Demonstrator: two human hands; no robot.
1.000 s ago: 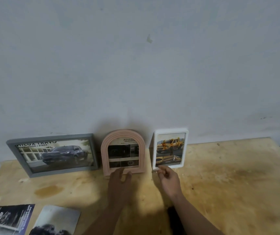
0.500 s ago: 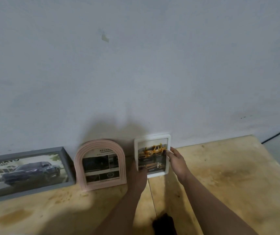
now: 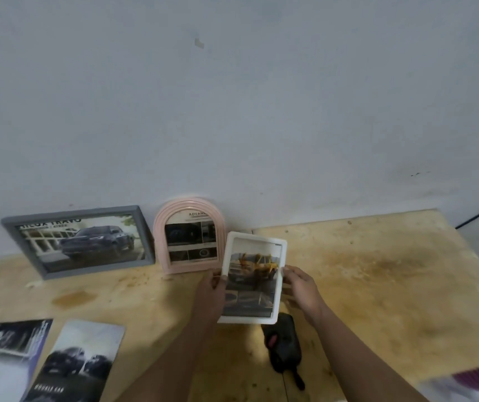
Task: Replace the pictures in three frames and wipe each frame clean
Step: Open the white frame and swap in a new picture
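While gripped by its two long edges, white frame [image 3: 252, 278] sits lifted off table [image 3: 377, 285], tilted back, at about 12 o'clock from the wrists. Left hand [image 3: 210, 294] with thumb curled over left edge; right hand [image 3: 300, 288] with fingers wrapped round right edge. Probably light and stiff, glossy front likely slippery and breakable, so best held by the rims, never by the pane; back panel not visible. Pink frame [image 3: 189, 236] close at 11 o'clock, nearly touching the white top corner; grey frame [image 3: 78, 242] farther at 10 o'clock, both leaning on wall [image 3: 232, 111]. Dark cloth [image 3: 283, 346] just below at 6 o'clock. Loose pictures [image 3: 78, 364] at 8 o'clock. Widest bare tabletop at 3 o'clock, probably good for laying face down; far table edge against wall, right edge well apart
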